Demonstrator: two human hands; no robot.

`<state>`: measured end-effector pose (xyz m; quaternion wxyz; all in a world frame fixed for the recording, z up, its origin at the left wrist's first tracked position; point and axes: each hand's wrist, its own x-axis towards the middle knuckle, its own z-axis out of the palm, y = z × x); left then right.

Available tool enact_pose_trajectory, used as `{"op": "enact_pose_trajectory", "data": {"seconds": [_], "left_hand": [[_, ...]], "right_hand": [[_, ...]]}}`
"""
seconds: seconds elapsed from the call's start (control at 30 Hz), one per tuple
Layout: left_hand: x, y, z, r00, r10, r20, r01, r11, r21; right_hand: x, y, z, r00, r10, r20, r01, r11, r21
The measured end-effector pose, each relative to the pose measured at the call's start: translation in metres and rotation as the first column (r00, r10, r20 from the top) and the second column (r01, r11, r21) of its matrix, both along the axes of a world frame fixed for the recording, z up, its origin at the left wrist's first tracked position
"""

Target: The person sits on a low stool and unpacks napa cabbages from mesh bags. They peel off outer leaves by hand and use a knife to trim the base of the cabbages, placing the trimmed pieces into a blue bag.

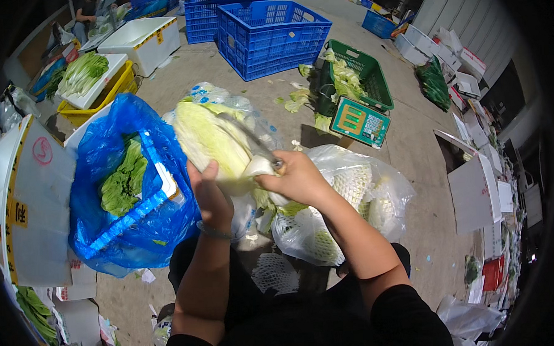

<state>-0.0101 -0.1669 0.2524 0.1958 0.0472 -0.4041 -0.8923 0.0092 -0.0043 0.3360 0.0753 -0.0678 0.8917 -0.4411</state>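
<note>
A napa cabbage (208,141), pale yellow with a white stem end, lies across my left hand (209,190), which supports it from below with the thumb along its side. My right hand (295,177) grips the handle of a knife (254,139); its blade, blurred, points up and left over the cabbage. The right thumb presses a white outer leaf (259,168) at the stem end. Beneath my hands, a clear plastic bag (388,177) holds several cabbages in white foam netting (351,181). An empty foam net (274,270) lies between my legs.
At left, a blue bag (95,148) lines a foam box holding green leaves (124,179). Ahead are a blue crate (276,43), a green crate (379,80) with trimmed leaves and a digital scale (360,122). Foam boxes (472,192) line the right; a person (86,16) sits far left.
</note>
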Motion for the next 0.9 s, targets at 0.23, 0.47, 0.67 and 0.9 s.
{"op": "enact_pose_trajectory", "data": {"seconds": [0.23,0.47,0.67,0.9], "left_hand": [[-0.021,-0.048,-0.019,0.981,-0.126,-0.146,0.185,0.824,0.535],[-0.016,-0.058,-0.005,0.916,-0.288,-0.28,0.4,0.728,0.557],[0.014,-0.012,0.0,0.93,-0.367,-0.023,0.367,0.924,0.107],[0.016,0.001,-0.017,0.919,-0.393,0.002,0.393,0.919,-0.017]], "right_hand": [[0.032,0.051,-0.034,0.966,-0.085,0.245,0.222,0.761,-0.61],[0.007,0.057,-0.015,0.936,-0.309,0.17,0.337,0.637,-0.693],[-0.016,0.001,0.023,0.995,-0.086,0.039,0.095,0.869,-0.486],[-0.012,0.0,-0.005,0.995,-0.084,0.061,0.104,0.757,-0.645]]}}
